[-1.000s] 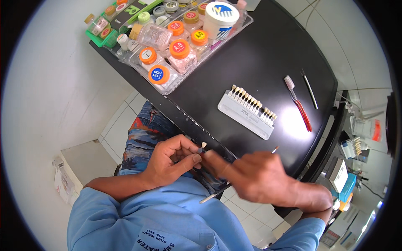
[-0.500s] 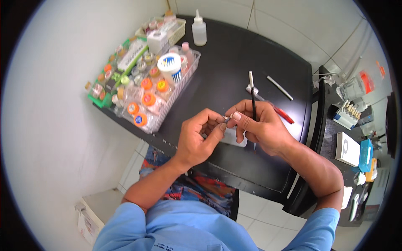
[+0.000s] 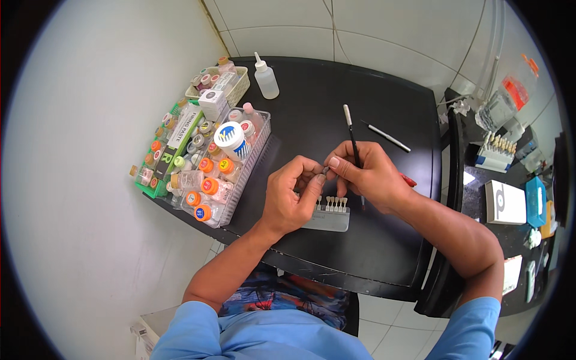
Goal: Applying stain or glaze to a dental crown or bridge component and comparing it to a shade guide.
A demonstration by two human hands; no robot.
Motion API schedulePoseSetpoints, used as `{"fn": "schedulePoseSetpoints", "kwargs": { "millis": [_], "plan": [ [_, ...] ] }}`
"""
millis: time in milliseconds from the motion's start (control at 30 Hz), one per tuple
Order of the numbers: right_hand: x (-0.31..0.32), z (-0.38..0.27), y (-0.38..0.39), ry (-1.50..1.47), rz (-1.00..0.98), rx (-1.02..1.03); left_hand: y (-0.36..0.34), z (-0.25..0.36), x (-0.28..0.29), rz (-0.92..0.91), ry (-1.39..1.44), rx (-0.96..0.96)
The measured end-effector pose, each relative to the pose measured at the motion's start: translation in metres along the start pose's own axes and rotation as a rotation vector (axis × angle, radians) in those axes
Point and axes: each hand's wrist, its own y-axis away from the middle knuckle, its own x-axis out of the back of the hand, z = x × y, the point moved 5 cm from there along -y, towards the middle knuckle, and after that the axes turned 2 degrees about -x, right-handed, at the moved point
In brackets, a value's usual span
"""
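Note:
My left hand point(image 3: 290, 195) is closed in a pinch on a small grey piece point(image 3: 325, 170), too small to identify. On its other side, the thumb and forefinger of my right hand point(image 3: 378, 177) meet it. Between the fingers of that same right hand stands a thin paintbrush point(image 3: 350, 126) with a dark shaft and white upper end. Its tip points down toward the table. Just below my hands lies a tooth shade guide point(image 3: 329, 222), a grey holder with a row of tooth-shaped tabs, partly hidden by my left hand.
A clear basket point(image 3: 249, 171) of small orange-capped jars stands at the left, beside a green tray point(image 3: 157, 191). Behind them is a white squeeze bottle point(image 3: 267, 81). A slim pen-like tool point(image 3: 389, 139) and a red-handled tool point(image 3: 408, 180) lie rightward. Another shade guide point(image 3: 495, 159) stands on the side counter.
The view has tilted, so the table sits lower in it. More of the shade guide shows below my hands, and my right hand now hides most of the red-handled tool. Both grips stay the same.

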Motion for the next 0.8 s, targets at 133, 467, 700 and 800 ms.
{"fn": "schedulePoseSetpoints", "kwargs": {
  "millis": [133,467,700,800],
  "plan": [
    [-0.001,-0.004,0.000,0.100,-0.011,-0.022,0.002,0.001,-0.003,0.040,0.008,-0.005],
    [-0.004,-0.004,0.004,0.069,-0.039,0.022,0.007,0.007,-0.001,0.014,-0.039,-0.063],
    [-0.006,-0.004,0.004,0.050,-0.049,0.019,0.008,0.014,0.000,0.014,-0.055,-0.078],
    [-0.006,-0.004,0.004,0.043,-0.045,0.014,0.008,0.013,-0.001,0.017,-0.070,-0.079]
  ]
}}
